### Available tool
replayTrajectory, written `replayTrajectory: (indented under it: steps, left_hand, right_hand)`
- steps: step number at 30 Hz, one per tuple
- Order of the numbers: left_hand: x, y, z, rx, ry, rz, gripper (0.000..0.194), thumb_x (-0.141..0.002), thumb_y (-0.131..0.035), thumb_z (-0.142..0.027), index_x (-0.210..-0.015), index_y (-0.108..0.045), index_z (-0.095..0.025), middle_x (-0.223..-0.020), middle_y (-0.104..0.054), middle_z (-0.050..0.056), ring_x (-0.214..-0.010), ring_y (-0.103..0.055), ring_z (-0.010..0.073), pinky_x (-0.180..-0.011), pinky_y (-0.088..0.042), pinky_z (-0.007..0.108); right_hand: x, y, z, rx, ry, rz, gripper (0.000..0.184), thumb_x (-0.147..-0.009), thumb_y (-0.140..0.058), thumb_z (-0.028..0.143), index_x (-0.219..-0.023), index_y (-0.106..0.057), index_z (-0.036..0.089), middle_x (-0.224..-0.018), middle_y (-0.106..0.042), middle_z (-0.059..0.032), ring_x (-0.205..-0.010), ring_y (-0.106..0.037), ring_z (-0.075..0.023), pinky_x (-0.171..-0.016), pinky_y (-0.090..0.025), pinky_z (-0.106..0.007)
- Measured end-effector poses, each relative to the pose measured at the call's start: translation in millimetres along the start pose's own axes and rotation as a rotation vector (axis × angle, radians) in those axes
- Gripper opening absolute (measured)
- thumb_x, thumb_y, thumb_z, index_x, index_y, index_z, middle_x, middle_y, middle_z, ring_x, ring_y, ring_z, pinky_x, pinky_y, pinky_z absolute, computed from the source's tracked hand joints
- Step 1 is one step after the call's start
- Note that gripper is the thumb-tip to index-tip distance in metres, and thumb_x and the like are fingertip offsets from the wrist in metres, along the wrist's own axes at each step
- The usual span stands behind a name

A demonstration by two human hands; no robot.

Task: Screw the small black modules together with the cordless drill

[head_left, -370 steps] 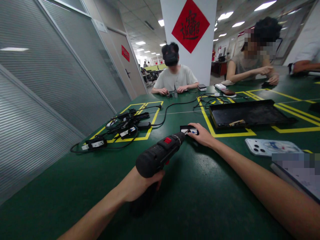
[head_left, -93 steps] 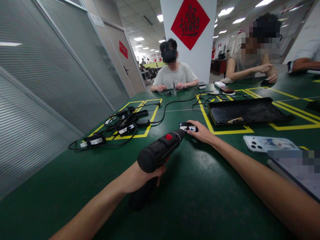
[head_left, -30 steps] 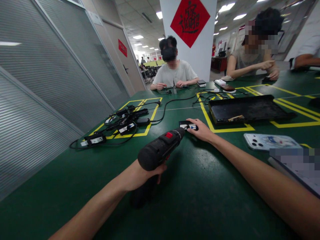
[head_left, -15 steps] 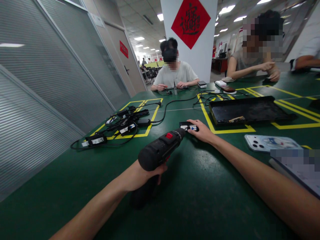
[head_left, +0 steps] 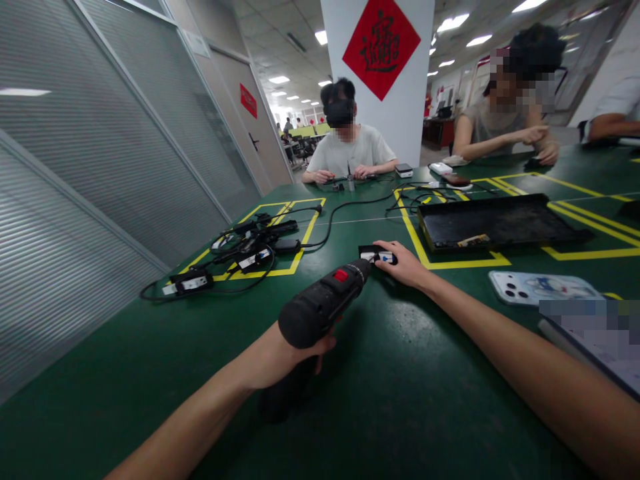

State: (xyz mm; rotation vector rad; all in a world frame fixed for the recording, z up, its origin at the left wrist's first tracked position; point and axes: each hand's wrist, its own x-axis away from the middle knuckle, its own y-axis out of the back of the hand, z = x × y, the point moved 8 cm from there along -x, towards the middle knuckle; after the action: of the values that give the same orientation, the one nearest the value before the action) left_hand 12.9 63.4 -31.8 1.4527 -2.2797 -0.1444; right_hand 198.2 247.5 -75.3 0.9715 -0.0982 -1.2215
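Observation:
My left hand (head_left: 280,353) is wrapped round the handle of a black cordless drill (head_left: 320,307) with a red switch on top. The drill points forward and to the right, its chuck close to a small black case (head_left: 367,251) with a white face and a blue spot. My right hand (head_left: 406,267) grips the right end of this case against the table. The bit's tip meets the white face, but the exact contact point is too small to make out.
To the left lies a heap of black cabled modules (head_left: 255,243) inside yellow tape. A black tray (head_left: 500,223) stands to the right, with a phone (head_left: 543,287) nearer me. Another person (head_left: 350,150) sits across the green table (head_left: 425,400); more people are at the right.
The drill's body has shifted very slightly to the right and down. My right hand and the case stay in nearly the same place.

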Motion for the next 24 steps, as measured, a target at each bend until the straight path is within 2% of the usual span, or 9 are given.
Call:
replayTrajectory:
  steps: [3,6,12,19,24]
  left_hand:
    - [-0.4,3.0,1.4,0.024,0.006,-0.021,0.033,-0.078,-0.063,-0.036,-0.101,-0.052,-0.015,-0.077,-0.056,0.000,-0.056,-0.056,0.0116,-0.056,-0.047,0.028]
    - [-0.6,4.4,3.2,0.057,0.028,-0.019,0.032,-0.078,-0.063,-0.035,-0.099,-0.051,-0.014,-0.073,-0.055,0.000,-0.056,-0.057,0.0122,-0.055,-0.048,0.028]
    - [0.1,3.4,-1.0,0.048,0.000,-0.018,0.034,-0.078,-0.063,-0.034,-0.104,-0.053,-0.015,-0.083,-0.056,0.001,-0.058,-0.055,0.0105,-0.058,-0.049,0.029]
    - [1.0,-3.4,-10.8,-0.010,0.033,0.034,0.028,-0.079,-0.061,-0.034,-0.096,-0.053,-0.014,-0.085,-0.057,0.002,-0.059,-0.057,0.0108,-0.059,-0.050,0.029]
    - [0.9,-3.7,-12.1,-0.015,0.004,0.046,0.038,-0.080,-0.060,-0.034,-0.112,-0.050,-0.017,-0.108,-0.059,0.008,-0.059,-0.057,0.0098,-0.058,-0.051,0.029]
  right_hand:
    - [0.4,-0.7,-0.5,0.000,-0.001,0.002,0.051,-0.082,-0.058,0.035,-0.131,-0.050,0.025,-0.113,-0.054,-0.0077,-0.104,-0.055,-0.0228,-0.097,-0.040,-0.038]
    - [0.6,-1.0,-0.8,0.000,-0.002,0.002,0.052,-0.082,-0.058,0.035,-0.132,-0.050,0.025,-0.113,-0.054,-0.0078,-0.105,-0.055,-0.0229,-0.098,-0.040,-0.038]
    - [-0.3,-1.1,-1.7,-0.002,-0.007,0.001,0.051,-0.082,-0.059,0.035,-0.131,-0.050,0.027,-0.113,-0.054,-0.0062,-0.104,-0.055,-0.0219,-0.098,-0.040,-0.038]
    - [-0.3,-1.2,-2.7,-0.002,-0.006,-0.010,0.051,-0.081,-0.059,0.035,-0.131,-0.050,0.027,-0.113,-0.054,-0.0065,-0.106,-0.054,-0.0221,-0.098,-0.040,-0.038]
    - [-0.1,-1.7,-2.0,0.003,-0.004,-0.008,0.051,-0.082,-0.059,0.035,-0.131,-0.050,0.025,-0.112,-0.054,-0.0071,-0.105,-0.055,-0.0224,-0.098,-0.040,-0.038]
